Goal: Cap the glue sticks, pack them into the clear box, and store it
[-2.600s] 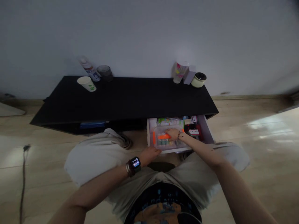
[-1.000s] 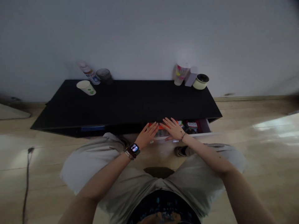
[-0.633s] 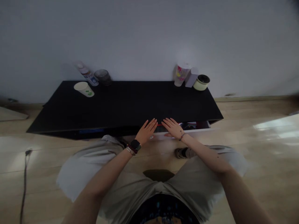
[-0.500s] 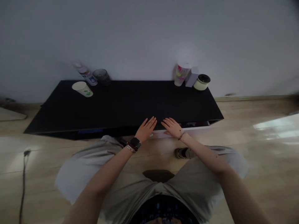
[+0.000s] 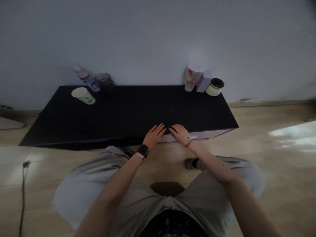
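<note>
Both hands rest at the front edge of a low cabinet (image 5: pixel 138 108) with a black top. My left hand (image 5: pixel 153 135) lies flat with its fingers stretched over the edge; a dark watch and bracelets are on that wrist. Close beside it, my right hand (image 5: pixel 180 134) is laid on the edge too, fingers extended, just above the white drawer front (image 5: pixel 212 133). That drawer front sits flush under the cabinet top. Neither hand holds anything.
A paper cup (image 5: pixel 83 95), a spray can (image 5: pixel 87 79) and a dark glass (image 5: pixel 105 82) stand at the back left. At the back right are a patterned cup (image 5: pixel 193 79), a pale box (image 5: pixel 203 82) and a lidded cream pot (image 5: pixel 214 87). A cable (image 5: pixel 23 197) lies on the floor.
The white drawer on the right has gone from slightly open to shut; the gap that showed things inside is gone. My right hand has shifted slightly left.
</note>
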`<state>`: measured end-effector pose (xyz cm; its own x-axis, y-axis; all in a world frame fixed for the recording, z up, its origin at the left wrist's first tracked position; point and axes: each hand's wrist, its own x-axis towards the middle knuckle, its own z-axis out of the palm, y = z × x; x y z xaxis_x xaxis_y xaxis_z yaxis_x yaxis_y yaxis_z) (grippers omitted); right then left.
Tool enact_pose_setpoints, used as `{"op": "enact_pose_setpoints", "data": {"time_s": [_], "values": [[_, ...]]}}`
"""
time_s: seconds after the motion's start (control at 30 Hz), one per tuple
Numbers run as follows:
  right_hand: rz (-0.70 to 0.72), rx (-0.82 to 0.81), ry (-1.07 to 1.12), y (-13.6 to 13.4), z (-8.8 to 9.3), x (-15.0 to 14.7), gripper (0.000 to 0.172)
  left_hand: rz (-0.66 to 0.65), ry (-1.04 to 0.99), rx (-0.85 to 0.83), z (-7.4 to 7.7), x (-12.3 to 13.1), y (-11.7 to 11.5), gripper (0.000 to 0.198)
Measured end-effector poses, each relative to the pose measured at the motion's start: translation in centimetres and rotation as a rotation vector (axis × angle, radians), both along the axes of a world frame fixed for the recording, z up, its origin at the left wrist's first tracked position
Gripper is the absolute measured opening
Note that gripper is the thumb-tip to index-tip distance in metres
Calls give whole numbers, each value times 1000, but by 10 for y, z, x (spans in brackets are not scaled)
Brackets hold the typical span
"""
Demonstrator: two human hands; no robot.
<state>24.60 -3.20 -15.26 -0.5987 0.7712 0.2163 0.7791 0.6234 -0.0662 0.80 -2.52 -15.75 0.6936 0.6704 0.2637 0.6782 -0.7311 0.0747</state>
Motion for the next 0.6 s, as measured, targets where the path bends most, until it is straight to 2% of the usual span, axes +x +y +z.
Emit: {"op": "enact_pose_setpoints", "data": {"time_s": [0.23,0.37,0.47,0.6], "values": [[3,11,-12,1,-7,2,43,-4,-51,17,-9,-1,2,48],[-1,-7,-18,0,-2,0,43,6,-54,23,-8,0,2,46],[21,-42,-7,2,14,0,41,15,-25,-15,4,3,0,44],[-6,-131,-6,1,44,1,41,6,-13,-83,33,2,-6,42]]}}
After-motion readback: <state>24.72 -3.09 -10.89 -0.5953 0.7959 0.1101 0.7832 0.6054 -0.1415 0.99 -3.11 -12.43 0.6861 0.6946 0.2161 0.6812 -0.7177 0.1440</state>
